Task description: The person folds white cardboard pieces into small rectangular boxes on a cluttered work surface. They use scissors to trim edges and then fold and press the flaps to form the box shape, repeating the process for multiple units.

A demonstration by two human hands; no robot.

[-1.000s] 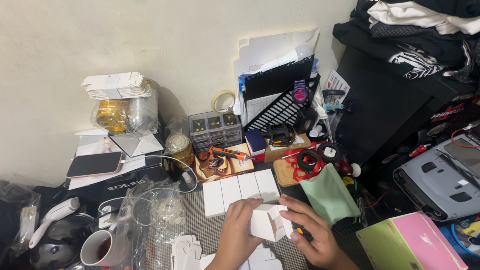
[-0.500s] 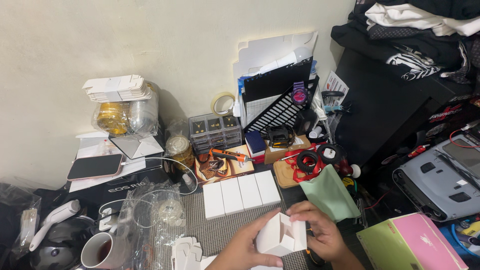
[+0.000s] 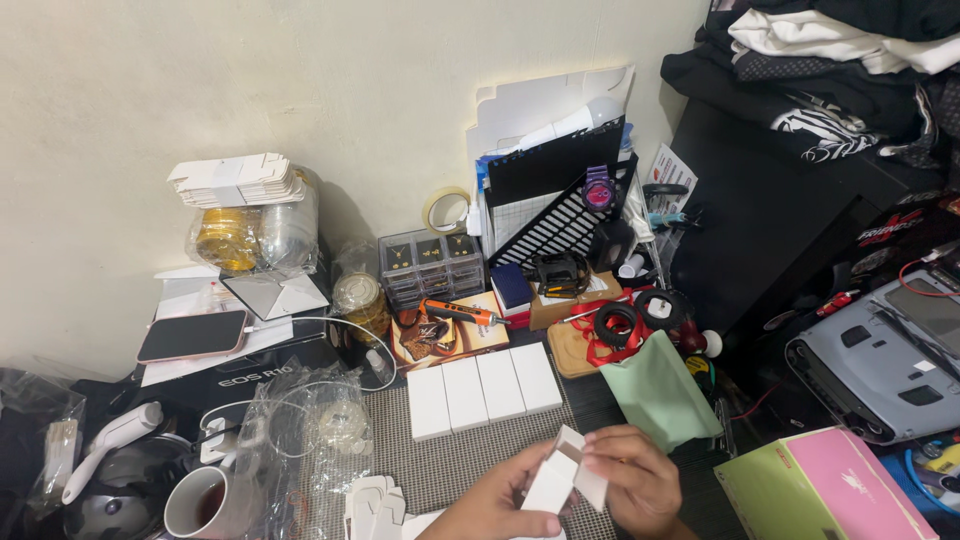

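At the near edge of the cluttered table the person's two hands meet over a small white cardboard box (image 3: 565,475), half folded, one flap standing open. The left hand (image 3: 495,505) closes its fingers around the lower end of the box, thumb on top, while the right hand (image 3: 640,480) pinches the upper flap between thumb and fingertips (both grips look snug, not loose). The box hangs just above the grey woven mat (image 3: 450,460) that covers this part of the table. Further back on the mat lie four finished white boxes (image 3: 483,388) side by side, touching in a row. A green pouch (image 3: 660,390) sits just beyond the right hand. Toward the near left corner stands a white mug (image 3: 200,503) with dark liquid in it, beside crumpled clear plastic bags (image 3: 310,440). A pink-lidded box (image 3: 830,485) sits at the near right edge
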